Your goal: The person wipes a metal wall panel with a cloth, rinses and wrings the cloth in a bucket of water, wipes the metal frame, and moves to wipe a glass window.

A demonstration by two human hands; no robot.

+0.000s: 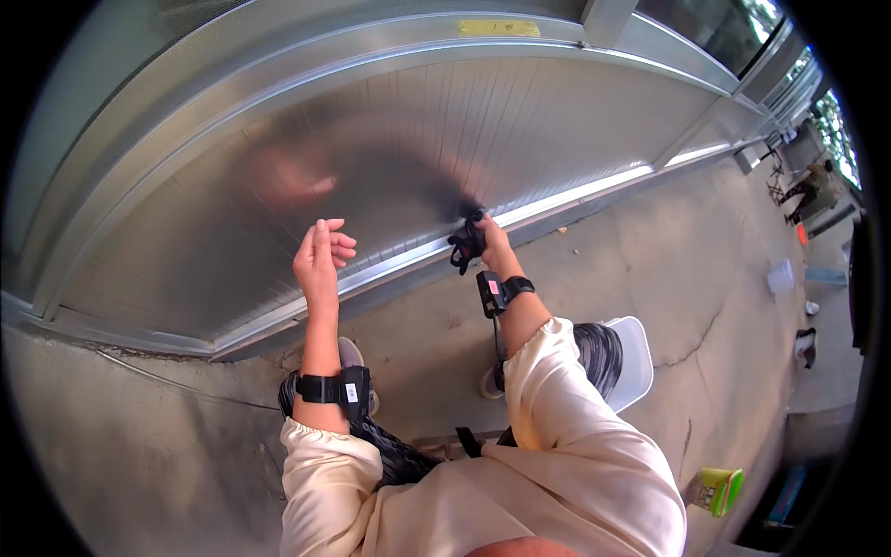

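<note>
My right hand [494,239] is closed around a small black bundle [467,245] with loops hanging from it, close in front of the shiny metal panel [557,121]. The bundle's exact kind is unclear. My left hand [320,255] is raised before the same panel, its fingers loosely bent and apart, with nothing seen in it. Both forearms wear black strapped devices, one on the left forearm [350,390] and one near the right wrist [492,294]. Blurred reflections of the hands show in the panel.
A white tub [633,362] stands beside my right leg. At lower right is a green-yellow container [716,490]. A thin cable [176,382] runs over the cracked concrete floor at left. Farther off at right are a white bucket [780,277] and a person [812,186].
</note>
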